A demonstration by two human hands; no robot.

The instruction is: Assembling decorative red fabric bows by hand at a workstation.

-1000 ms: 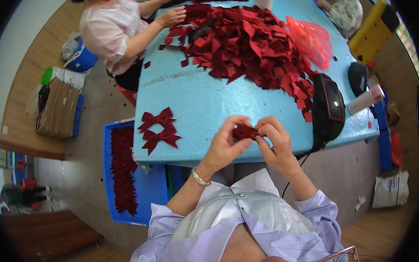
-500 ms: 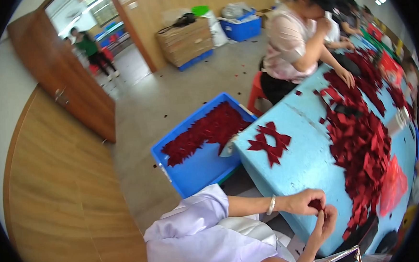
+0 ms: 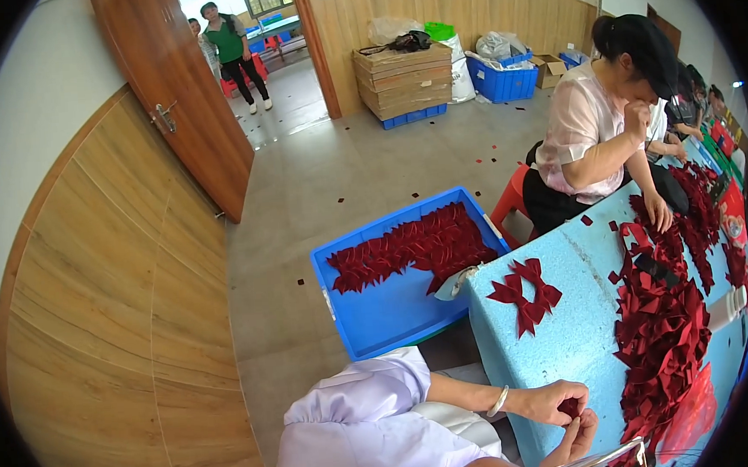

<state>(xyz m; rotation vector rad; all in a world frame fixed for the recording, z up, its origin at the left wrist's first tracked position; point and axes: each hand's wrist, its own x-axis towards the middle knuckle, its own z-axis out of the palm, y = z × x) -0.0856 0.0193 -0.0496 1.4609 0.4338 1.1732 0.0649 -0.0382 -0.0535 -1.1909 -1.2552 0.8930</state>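
My left hand, with a pale bangle at the wrist, pinches a small dark red fabric piece above the table's near edge. Fingertips of my right hand meet it from below and close on the same piece. Much of the piece is hidden by the fingers. Beyond my hands, several dark red fabric bows lie in a ring on the light blue table. To the right stretches a long heap of dark red fabric pieces.
Left of the table, a blue tray holds rows of dark red bows. A co-worker sits across on a red stool, one hand at the heap. Red plastic bag lies at the near right. Cardboard is stacked by the wall.
My view has swung, so the room appears shifted right and lower. Both hands stay together on the fabric piece. The co-worker keeps one hand at the heap.
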